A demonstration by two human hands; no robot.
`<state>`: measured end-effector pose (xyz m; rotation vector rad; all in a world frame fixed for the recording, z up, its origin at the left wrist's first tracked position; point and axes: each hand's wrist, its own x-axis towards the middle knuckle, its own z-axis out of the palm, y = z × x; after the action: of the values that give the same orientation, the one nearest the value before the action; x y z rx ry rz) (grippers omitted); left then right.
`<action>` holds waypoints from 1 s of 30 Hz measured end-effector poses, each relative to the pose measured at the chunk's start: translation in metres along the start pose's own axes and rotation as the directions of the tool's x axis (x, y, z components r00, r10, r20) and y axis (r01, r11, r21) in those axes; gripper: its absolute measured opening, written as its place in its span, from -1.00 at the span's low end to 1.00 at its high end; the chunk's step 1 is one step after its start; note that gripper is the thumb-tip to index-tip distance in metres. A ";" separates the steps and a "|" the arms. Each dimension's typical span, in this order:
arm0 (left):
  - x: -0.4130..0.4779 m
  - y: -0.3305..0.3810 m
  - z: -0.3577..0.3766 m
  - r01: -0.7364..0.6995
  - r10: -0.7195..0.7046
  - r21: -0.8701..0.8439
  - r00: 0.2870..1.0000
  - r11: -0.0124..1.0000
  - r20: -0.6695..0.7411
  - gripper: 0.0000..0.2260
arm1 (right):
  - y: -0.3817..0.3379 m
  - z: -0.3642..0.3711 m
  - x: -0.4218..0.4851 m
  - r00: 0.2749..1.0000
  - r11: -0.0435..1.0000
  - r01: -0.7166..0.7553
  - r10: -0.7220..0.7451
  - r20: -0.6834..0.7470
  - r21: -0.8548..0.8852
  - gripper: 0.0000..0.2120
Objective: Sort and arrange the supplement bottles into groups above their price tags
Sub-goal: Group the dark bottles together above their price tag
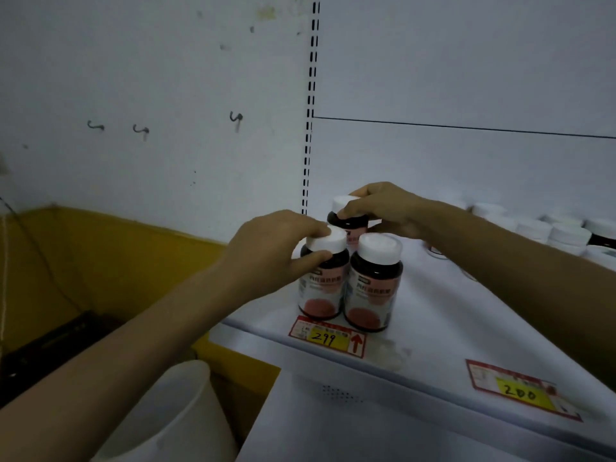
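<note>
The left hand and right hand each grip a probably light, stiff, smooth bottle by its white cap.

A red-bordered paper price tag with a yellow patch on the white shelf edge reads "299" in handwriting beside a red up-arrow. A second red-and-yellow paper price tag further right reads "200". The print on the pink-and-white labels of the dark white-capped supplement bottles is too blurred to read.
</note>
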<state>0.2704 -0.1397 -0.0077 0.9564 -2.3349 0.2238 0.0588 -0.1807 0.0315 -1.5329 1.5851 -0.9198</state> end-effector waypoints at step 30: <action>0.080 0.011 -0.010 -0.230 0.229 0.039 0.973 0.972 0.041 -0.55 | -0.008 -0.049 -0.027 0.997 0.918 -0.016 -0.016 -0.078 -0.396 -0.54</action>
<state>0.2228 -0.1748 0.0480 0.7141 -2.4822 0.3542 0.0203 -0.1543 0.0627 -1.7861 1.9167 -0.6919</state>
